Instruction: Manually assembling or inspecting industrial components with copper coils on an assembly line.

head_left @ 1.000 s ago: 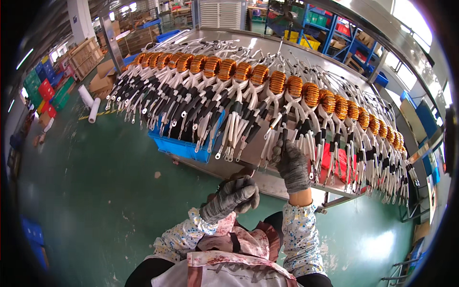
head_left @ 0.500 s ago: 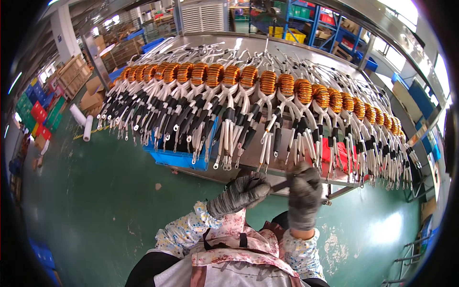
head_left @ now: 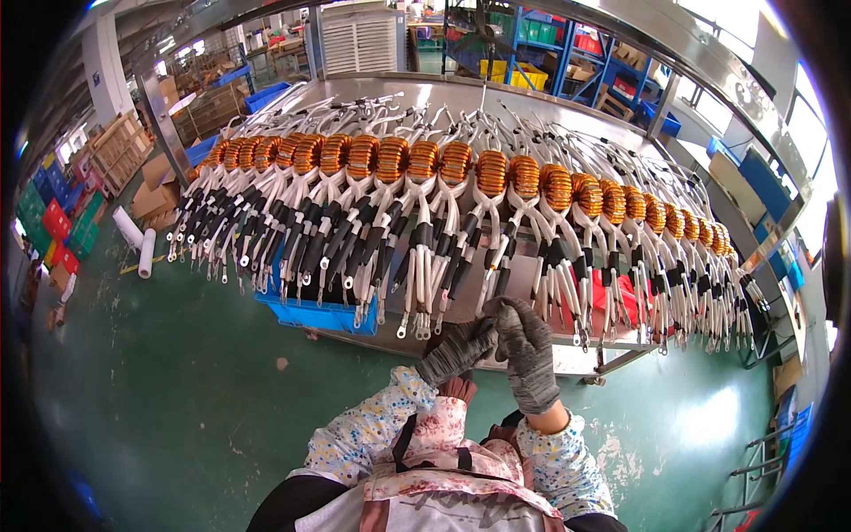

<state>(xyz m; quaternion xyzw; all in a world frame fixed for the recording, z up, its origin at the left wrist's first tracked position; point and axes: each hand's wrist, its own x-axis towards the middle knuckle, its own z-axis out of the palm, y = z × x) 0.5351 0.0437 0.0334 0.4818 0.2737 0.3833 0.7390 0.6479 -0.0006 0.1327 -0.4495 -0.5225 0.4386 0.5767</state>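
Observation:
Both my hands wear grey knit gloves and meet just below the front row of hanging cables. My left hand [head_left: 454, 353] is closed, its fingertips curled beside the right hand's fingers. Bent fingers close my right hand [head_left: 525, 355] too, at the lower ends of a white cable bundle [head_left: 490, 275]. What either hand grips is hidden. Above them, an orange copper-wound ring coil [head_left: 490, 173] sits in a long curved row of similar coils. White leads with black sleeves and metal lugs hang from the coils over the table's front.
The coils lie on a metal table [head_left: 372, 86] with upright posts. Under the cables are a blue bin [head_left: 319, 315] and red material [head_left: 612, 297]. White rolls [head_left: 146, 254] and cardboard stand at left on the green floor. Blue shelving [head_left: 598, 66] is behind.
My right hand has moved left and up to the cable ends, closer to my left hand. The dark strip seen between the hands no longer shows. The view has shifted slightly.

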